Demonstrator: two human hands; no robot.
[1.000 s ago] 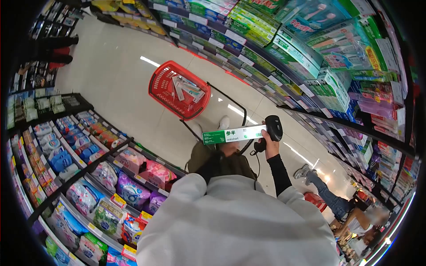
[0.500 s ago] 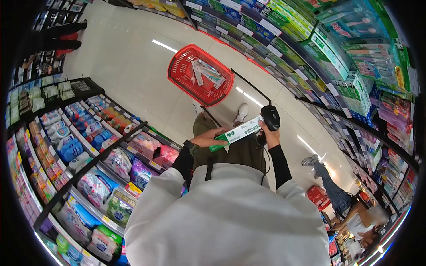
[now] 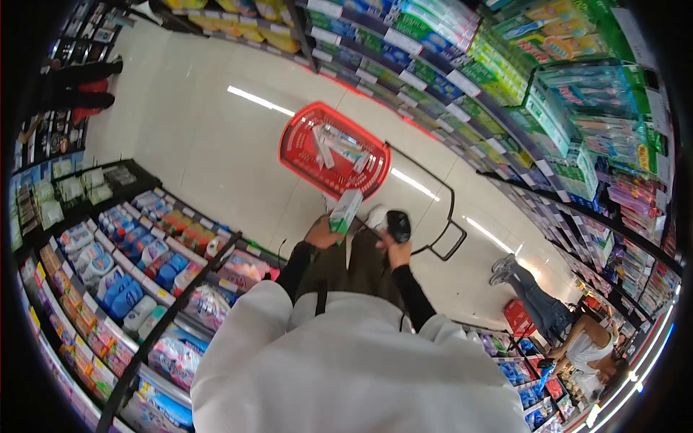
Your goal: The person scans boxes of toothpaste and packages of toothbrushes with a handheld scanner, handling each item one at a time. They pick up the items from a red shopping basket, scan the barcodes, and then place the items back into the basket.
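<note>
My left hand [image 3: 323,234] is closed round the green end of a white and green box [image 3: 345,211], which points away from me beside the basket's near edge. Wrapped round the handle of a black handheld scanner [image 3: 398,226] is my right hand [image 3: 396,252], a short way right of the box. The red basket [image 3: 294,160] rests on the floor in front of my feet. Inside it lie several long packages [image 3: 325,146]. Its black handle [image 3: 451,206] extends to the right.
Shelves of bagged and bottled goods [image 3: 130,297] stand on the left. Toothpaste and toothbrush shelves [image 3: 498,68] line the upper right. A person in jeans [image 3: 538,296] is at lower right near another red basket [image 3: 518,317]. Another person's dark legs [image 3: 86,74] show at upper left.
My hands have moved left and apart; the scanner has come away from the box. The box has turned to point forward. The basket's handle has swung out to the right.
</note>
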